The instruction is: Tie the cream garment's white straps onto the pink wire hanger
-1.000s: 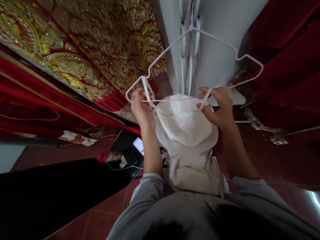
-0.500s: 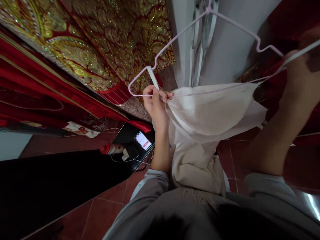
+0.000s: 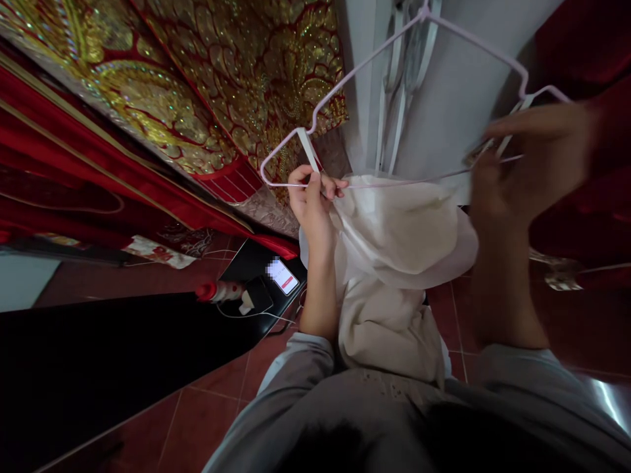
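Note:
A pale wire hanger [image 3: 374, 56] hangs in front of me from a white fixture. A white garment [image 3: 404, 230] with thin straps droops below its bottom bar. My left hand [image 3: 311, 200] pinches the garment's edge together with the hanger's bottom wire near the left end, where the left strap [image 3: 308, 146] loops over the shoulder notch. My right hand [image 3: 530, 164] is blurred at the hanger's right end, fingers curled round the right strap [image 3: 513, 121] at the right notch.
Red cloth with gold embroidery [image 3: 207, 85] hangs at the left, dark red velvet [image 3: 591, 197] at the right. Below lie a phone with a lit screen [image 3: 284, 276], a red-capped bottle [image 3: 219, 291] and a black surface [image 3: 98, 355] on red floor tiles.
My right hand pulled the right strap far out to the right, then brought it back up to the hanger's right notch. The garment stretched wide and now sags again. My left hand kept its pinch.

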`<control>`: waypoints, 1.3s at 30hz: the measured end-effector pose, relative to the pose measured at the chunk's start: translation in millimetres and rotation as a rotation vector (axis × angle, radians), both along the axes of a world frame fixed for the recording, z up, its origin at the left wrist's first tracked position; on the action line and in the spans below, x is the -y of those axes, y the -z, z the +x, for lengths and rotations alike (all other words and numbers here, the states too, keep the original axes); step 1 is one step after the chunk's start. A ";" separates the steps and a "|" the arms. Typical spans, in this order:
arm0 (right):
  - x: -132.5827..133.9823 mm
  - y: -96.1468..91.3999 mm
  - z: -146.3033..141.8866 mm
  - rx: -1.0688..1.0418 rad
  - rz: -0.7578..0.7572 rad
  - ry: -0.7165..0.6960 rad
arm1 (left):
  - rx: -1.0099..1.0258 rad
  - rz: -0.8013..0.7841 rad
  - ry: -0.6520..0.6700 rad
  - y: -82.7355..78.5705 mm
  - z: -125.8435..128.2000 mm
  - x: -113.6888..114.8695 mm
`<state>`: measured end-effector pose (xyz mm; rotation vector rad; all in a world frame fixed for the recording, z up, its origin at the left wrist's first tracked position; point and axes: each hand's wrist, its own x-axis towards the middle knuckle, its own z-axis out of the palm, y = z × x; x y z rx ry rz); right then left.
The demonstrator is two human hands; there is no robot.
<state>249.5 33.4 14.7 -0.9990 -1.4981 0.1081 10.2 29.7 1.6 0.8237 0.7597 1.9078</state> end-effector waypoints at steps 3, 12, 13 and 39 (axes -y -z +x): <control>13.3 22.2 -25.1 0.340 -0.084 -0.117 | -0.051 -0.007 -0.014 7.8 -2.0 -2.6; 14.6 44.4 -54.3 0.429 -0.007 0.101 | -0.448 0.023 -0.120 17.9 -19.1 23.6; 14.3 45.3 -54.3 0.420 -0.020 0.106 | -0.496 0.016 -0.103 14.6 -22.8 29.0; 23.6 53.3 -53.0 0.424 -0.108 0.067 | -0.253 0.092 -0.165 -13.7 -52.3 15.5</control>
